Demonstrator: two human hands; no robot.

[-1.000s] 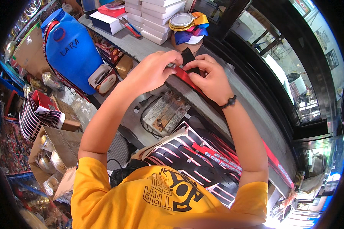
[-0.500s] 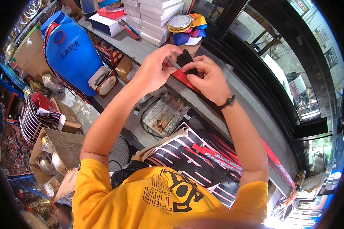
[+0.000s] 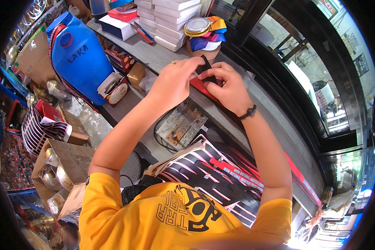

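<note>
Hands [image 3: 230,88] at gray counter [image 3: 148,53] near window [image 3: 306,81]

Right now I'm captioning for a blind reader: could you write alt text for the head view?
A person's right hand pinches a black strip by a red ribbon at a grey bench, the left hand close beside it. Beyond them are medals and stacked white boxes; a blue jug is to the left.

Black strip [image 3: 205,64], near 12 o'clock: matt. Ribbon [image 3: 202,85] just below: red cloth, smooth, slight sheen. Medals [image 3: 197,26], 12 o'clock: shiny metal. Jug [image 3: 81,68], 10 o'clock: smooth plastic, semi-gloss. Carton [image 3: 77,160], between 8 and 9: matt cardboard. Shirt [image 3: 146,221], 6 o'clock: soft matt cloth. Bench [image 3: 260,102], 2 o'clock: matt, wood-like grain.
</note>
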